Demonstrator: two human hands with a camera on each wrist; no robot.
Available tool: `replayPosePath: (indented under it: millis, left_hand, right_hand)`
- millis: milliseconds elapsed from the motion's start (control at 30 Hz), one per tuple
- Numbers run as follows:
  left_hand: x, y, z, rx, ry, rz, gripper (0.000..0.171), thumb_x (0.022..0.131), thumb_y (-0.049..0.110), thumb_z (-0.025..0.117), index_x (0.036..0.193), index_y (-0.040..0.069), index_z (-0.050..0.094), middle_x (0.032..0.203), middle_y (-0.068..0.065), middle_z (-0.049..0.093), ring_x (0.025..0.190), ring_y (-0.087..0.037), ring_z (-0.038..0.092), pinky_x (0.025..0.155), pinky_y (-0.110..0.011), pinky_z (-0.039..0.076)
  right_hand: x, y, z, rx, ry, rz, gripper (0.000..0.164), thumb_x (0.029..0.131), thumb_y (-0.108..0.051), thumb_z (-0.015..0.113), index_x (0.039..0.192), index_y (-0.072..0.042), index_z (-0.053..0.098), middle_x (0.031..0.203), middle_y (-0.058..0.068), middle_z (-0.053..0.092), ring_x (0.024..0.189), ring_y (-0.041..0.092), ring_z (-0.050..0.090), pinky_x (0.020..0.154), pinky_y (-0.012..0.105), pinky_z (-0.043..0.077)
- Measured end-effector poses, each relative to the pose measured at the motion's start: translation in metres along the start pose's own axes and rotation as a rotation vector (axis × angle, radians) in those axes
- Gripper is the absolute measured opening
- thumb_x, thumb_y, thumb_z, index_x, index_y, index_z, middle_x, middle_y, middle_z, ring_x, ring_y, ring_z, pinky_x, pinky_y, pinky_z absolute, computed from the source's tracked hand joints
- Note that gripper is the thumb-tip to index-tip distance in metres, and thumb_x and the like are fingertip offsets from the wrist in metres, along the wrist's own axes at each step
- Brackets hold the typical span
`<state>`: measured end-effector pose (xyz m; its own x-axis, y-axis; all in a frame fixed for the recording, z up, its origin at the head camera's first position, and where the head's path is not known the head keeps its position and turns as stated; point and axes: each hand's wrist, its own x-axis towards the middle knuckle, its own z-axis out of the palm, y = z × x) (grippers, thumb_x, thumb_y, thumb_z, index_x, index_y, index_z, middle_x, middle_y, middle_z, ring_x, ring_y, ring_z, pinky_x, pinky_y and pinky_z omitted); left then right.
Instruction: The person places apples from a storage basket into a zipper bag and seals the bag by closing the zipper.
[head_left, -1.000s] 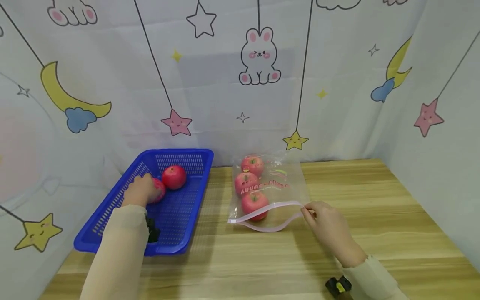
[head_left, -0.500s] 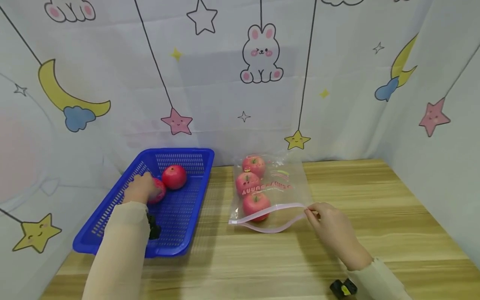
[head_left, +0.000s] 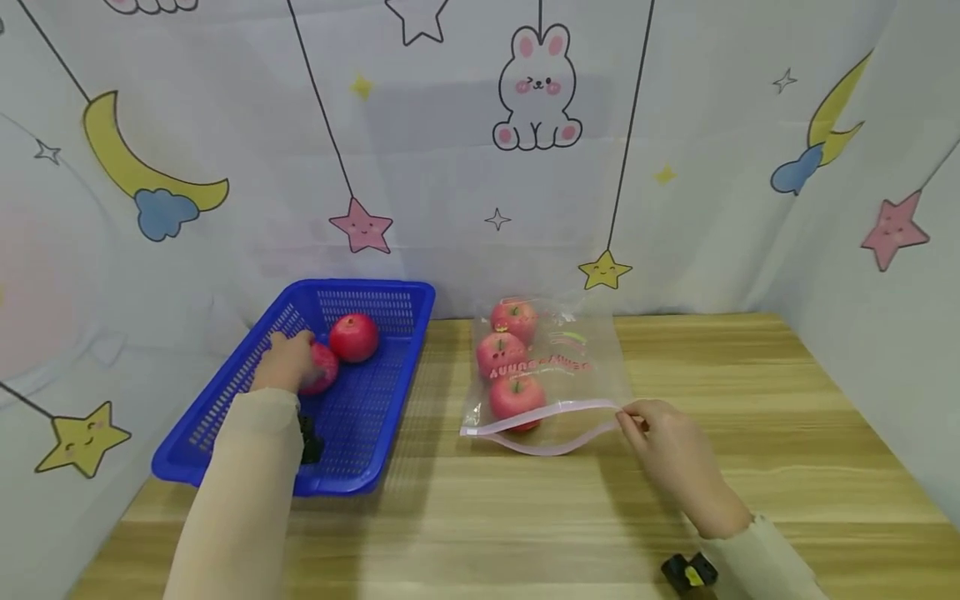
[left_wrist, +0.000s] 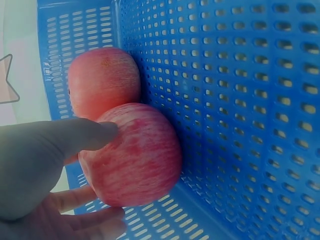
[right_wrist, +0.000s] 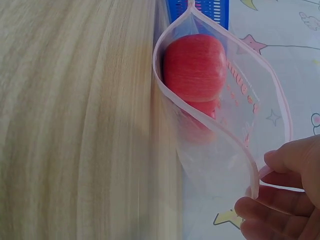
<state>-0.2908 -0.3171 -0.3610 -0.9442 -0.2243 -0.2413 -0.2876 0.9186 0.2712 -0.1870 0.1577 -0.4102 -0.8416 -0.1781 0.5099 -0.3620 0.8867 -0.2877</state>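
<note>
Inside the blue plastic basket (head_left: 367, 417), my left hand (head_left: 287, 360) grips a red apple (left_wrist: 135, 155), thumb on its near side and fingers around below. A second apple (head_left: 354, 337) lies against it at the basket's far end. To the right, a clear zip bag (head_left: 588, 333) with printed lettering lies on the table, its mouth parted towards me. Three apples (head_left: 517, 398) are lined up along its left side. My right hand (head_left: 667, 450) pinches the right corner of the bag's pink zip edge (right_wrist: 255, 185) between thumb and fingers.
The wooden table (head_left: 495, 533) backs onto a white curtain (head_left: 450, 167) printed with stars, moons and a rabbit. Black camera mounts show by the left wrist (head_left: 311, 442) and the right wrist (head_left: 688, 572). The basket's slotted walls rise around the left hand.
The head view has tipped so the scene sits slightly higher and further right. Both hands stay on what they hold, with hardly any movement.
</note>
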Motion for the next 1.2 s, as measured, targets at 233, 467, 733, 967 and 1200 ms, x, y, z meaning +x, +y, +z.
replayPosePath:
  millis: [233, 467, 733, 967, 1200]
  left_hand:
    - [-0.002, 0.002, -0.004, 0.024, -0.035, 0.051, 0.069, 0.085, 0.019, 0.065, 0.140, -0.002, 0.029, 0.135, -0.041, 0.029, 0.122, -0.059, 0.031, 0.099, -0.067, 0.032]
    - [-0.010, -0.002, -0.004, 0.025, -0.059, 0.057, 0.074, 0.082, 0.022, 0.069, 0.140, -0.001, 0.029, 0.134, -0.039, 0.032, 0.121, -0.056, 0.036, 0.097, -0.065, 0.034]
    - [-0.015, 0.001, -0.004, 0.043, -0.077, 0.070, 0.079, 0.079, 0.022, 0.071, 0.140, -0.008, 0.029, 0.137, -0.041, 0.027, 0.125, -0.056, 0.032, 0.099, -0.065, 0.034]
    - [-0.017, 0.010, 0.000, 0.046, -0.111, 0.097, 0.080, 0.076, 0.022, 0.075, 0.135, -0.011, 0.032, 0.132, -0.038, 0.040, 0.121, -0.052, 0.041, 0.097, -0.062, 0.038]
    - [-0.016, 0.015, 0.004, 0.006, -0.144, 0.113, 0.083, 0.073, 0.026, 0.079, 0.134, -0.007, 0.034, 0.129, -0.033, 0.047, 0.118, -0.049, 0.046, 0.095, -0.061, 0.041]
  right_hand:
    - [-0.002, 0.000, -0.002, -0.007, 0.000, 0.018, 0.011, 0.084, -0.014, 0.068, 0.085, -0.004, 0.071, 0.083, 0.013, 0.071, 0.067, 0.020, 0.067, 0.057, 0.035, 0.054]
    - [-0.003, 0.001, 0.002, 0.001, -0.002, 0.010, 0.012, 0.085, -0.015, 0.068, 0.086, -0.004, 0.071, 0.083, 0.012, 0.071, 0.067, 0.020, 0.066, 0.056, 0.034, 0.053]
    - [-0.001, -0.001, -0.001, 0.012, -0.027, 0.032, 0.013, 0.086, -0.016, 0.067, 0.087, -0.005, 0.072, 0.085, 0.012, 0.071, 0.069, 0.020, 0.067, 0.057, 0.036, 0.053]
    - [-0.001, -0.002, -0.002, 0.013, -0.030, 0.037, 0.012, 0.086, -0.015, 0.067, 0.086, -0.005, 0.072, 0.084, 0.012, 0.071, 0.068, 0.019, 0.066, 0.058, 0.035, 0.053]
    - [-0.002, -0.001, 0.000, 0.011, -0.022, 0.037, 0.012, 0.085, -0.015, 0.067, 0.086, -0.004, 0.071, 0.084, 0.012, 0.071, 0.067, 0.020, 0.066, 0.057, 0.035, 0.053]
